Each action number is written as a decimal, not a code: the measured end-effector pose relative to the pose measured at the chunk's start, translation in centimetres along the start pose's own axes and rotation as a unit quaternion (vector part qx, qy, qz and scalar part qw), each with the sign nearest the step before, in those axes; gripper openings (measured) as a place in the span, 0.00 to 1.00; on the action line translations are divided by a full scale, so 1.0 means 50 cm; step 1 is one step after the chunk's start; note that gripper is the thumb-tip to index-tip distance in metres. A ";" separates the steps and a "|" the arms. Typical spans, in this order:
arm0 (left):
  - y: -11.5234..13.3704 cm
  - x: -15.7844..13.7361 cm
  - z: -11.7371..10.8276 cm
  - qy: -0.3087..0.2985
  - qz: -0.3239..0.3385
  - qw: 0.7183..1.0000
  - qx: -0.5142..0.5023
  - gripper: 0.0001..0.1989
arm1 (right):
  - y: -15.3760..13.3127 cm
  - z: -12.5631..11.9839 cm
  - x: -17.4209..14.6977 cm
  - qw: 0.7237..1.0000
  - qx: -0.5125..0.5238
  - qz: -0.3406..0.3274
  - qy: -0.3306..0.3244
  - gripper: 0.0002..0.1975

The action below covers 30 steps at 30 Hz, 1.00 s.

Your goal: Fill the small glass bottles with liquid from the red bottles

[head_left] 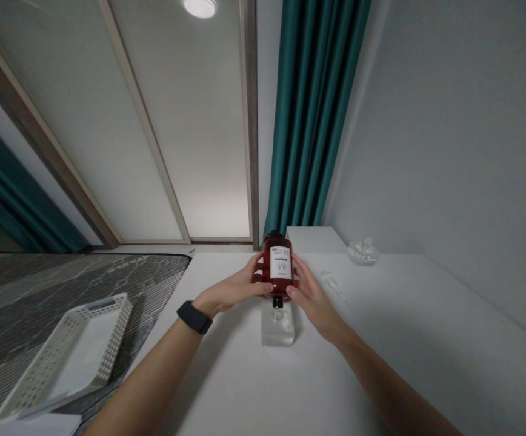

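Observation:
Between my two hands is a dark red bottle (pixel 278 257) with a white label, whose print looks upside down. My left hand (pixel 238 284) grips its left side, with the thumb across the lower front. The fingers of my right hand (pixel 311 293) wrap its right side. A black part shows at the bottle's far end. Just below, on the white table, is a clear, block-shaped container (pixel 278 330) with a narrow neck. A small black cap (pixel 277 301) shows between the two; I cannot tell which one it belongs to.
On the white tabletop (pixel 245 387), a crumpled clear plastic piece (pixel 363 251) lies at the back right, near a white box (pixel 316 240). A white perforated basket (pixel 69 351) is at the left over a grey patterned surface. Teal curtains (pixel 315 121) hang behind the table.

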<state>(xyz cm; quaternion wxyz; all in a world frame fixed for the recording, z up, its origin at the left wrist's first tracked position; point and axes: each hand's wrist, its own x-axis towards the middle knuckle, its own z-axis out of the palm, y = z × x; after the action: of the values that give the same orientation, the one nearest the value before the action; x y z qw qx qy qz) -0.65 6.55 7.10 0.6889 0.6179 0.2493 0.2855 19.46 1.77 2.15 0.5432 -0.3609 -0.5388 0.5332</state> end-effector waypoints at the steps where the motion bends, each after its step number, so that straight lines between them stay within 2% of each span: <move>1: 0.000 0.000 0.000 -0.001 0.000 1.000 0.000 0.46 | 0.000 0.000 0.000 1.000 -0.001 -0.001 -0.001 0.39; 30: -0.002 0.000 -0.005 -0.002 0.025 0.999 0.031 0.47 | 0.000 -0.003 -0.003 1.000 -0.016 -0.022 -0.007 0.37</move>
<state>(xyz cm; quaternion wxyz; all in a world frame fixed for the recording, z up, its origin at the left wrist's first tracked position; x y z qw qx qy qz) -0.81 6.74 6.97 0.6629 0.6455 0.2410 0.2930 19.63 1.64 2.09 0.5450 -0.3543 -0.5589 0.5149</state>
